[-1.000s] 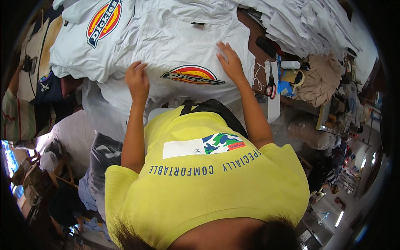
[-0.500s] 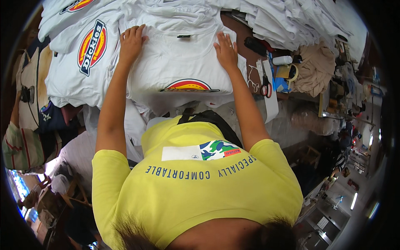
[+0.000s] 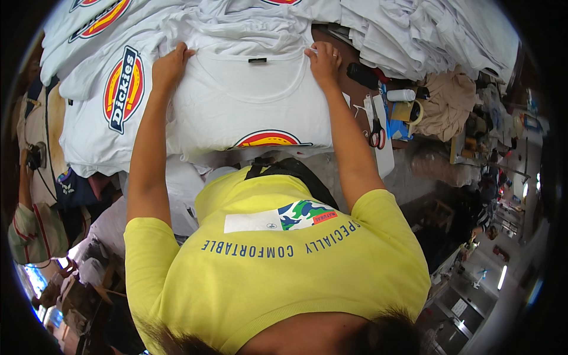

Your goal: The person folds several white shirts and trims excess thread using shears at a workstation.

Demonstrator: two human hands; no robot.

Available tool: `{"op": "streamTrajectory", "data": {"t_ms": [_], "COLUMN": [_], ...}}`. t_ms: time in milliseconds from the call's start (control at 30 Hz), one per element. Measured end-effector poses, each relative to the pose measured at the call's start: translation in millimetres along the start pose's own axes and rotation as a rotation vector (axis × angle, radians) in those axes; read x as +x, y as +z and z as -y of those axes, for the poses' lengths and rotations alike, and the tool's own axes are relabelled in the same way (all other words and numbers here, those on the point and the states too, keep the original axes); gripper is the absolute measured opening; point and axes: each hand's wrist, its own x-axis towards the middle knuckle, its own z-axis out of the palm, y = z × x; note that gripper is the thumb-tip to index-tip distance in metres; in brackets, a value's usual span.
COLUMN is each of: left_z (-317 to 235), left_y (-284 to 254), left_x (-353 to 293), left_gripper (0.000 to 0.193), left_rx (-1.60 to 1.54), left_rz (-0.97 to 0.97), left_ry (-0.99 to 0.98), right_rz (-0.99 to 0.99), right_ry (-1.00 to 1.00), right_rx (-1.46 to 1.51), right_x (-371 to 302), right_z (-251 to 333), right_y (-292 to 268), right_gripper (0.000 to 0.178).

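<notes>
A white T-shirt (image 3: 254, 115) lies spread in front of me, its round neckline away from me and a small dark label (image 3: 257, 60) inside the collar. Part of a red, yellow and black print (image 3: 269, 139) shows where the shirt bends over the near table edge. At the shirt's left shoulder, my left hand (image 3: 170, 66) pinches the fabric with fingers curled. My right hand (image 3: 325, 63) grips the opposite shoulder between thumb and fingers. More white T-shirts lie under and behind this one.
Printed white shirts (image 3: 89, 118) cover the left side, and a white garment pile (image 3: 408, 35) rises at the far right. Near my right forearm are scissors (image 3: 377, 131), a tape roll (image 3: 416, 112) and beige cloth (image 3: 447, 103). Another person's striped sleeve (image 3: 38, 234) shows at left.
Both hands have gone from lying flat on the shirt to pinching its shoulders. My left hand has shifted left and slightly nearer. The neckline now looks wider and smoother.
</notes>
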Motion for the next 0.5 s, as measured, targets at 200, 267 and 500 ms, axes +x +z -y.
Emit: {"op": "streamTrajectory", "data": {"t_ms": [200,267,500], "left_z": [4.2,-0.3,-19.4], "left_y": [13.0,4.2,-45.1], "left_x": [-0.3,-0.4,-89.2], "left_gripper": [0.031,0.024,0.016], "left_rx": [-0.097,-0.174,-0.166], "left_rz": [-0.032,-0.034,-0.179], "left_ry": [0.056,0.069,0.225], "right_rz": [-0.018,-0.084,-0.171], "right_ry": [-0.042,-0.065,-0.261], "right_rx": [0.064,0.056,-0.07], "right_x": [1.5,-0.1,-68.4], "right_z": [0.4,-1.5,6.6], "right_y": [-3.3,-5.9,-92.1], "right_gripper": [0.026,0.02,0.013]}}
